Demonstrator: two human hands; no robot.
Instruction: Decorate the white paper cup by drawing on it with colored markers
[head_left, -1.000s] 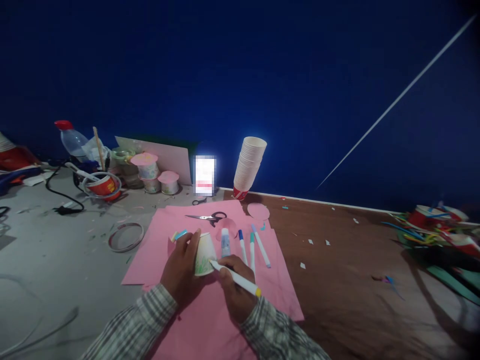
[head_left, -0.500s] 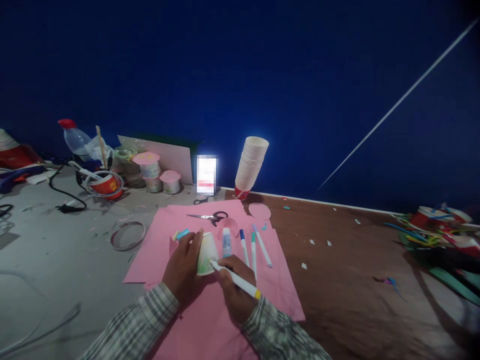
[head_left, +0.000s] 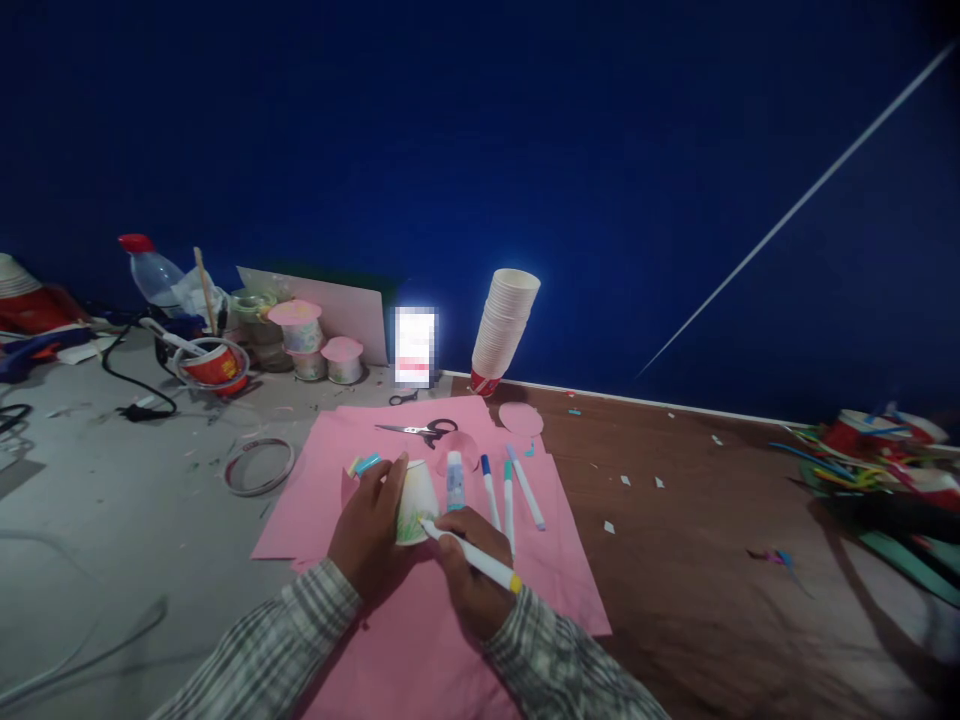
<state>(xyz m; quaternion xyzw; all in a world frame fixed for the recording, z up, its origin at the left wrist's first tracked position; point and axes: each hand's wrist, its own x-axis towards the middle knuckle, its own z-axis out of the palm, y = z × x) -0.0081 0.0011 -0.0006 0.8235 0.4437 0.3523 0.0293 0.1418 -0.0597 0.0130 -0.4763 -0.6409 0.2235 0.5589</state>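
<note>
My left hand [head_left: 367,530] is wrapped round a white paper cup [head_left: 417,500] that stands upside down on a pink paper sheet [head_left: 442,640]. Green marks show low on the cup's side. My right hand [head_left: 469,570] pinches a white marker with a yellow end [head_left: 480,562], its tip touching the cup's lower edge. A glue stick [head_left: 454,480] and three markers [head_left: 508,490] lie on the pink sheet just beyond my hands. Scissors [head_left: 421,430] lie farther back on the sheet.
A stack of paper cups [head_left: 504,328] leans at the back wall. Pink-topped cups [head_left: 300,328], a red tub [head_left: 214,365], a bottle [head_left: 154,275] and a cable [head_left: 135,395] crowd the back left. A tape ring [head_left: 261,466] lies left of the sheet. Coloured scraps [head_left: 877,460] pile at right.
Both hands keep their hold on the cup and marker; the view has shifted slightly, and the marker tip has barely moved along the cup's lower edge.
</note>
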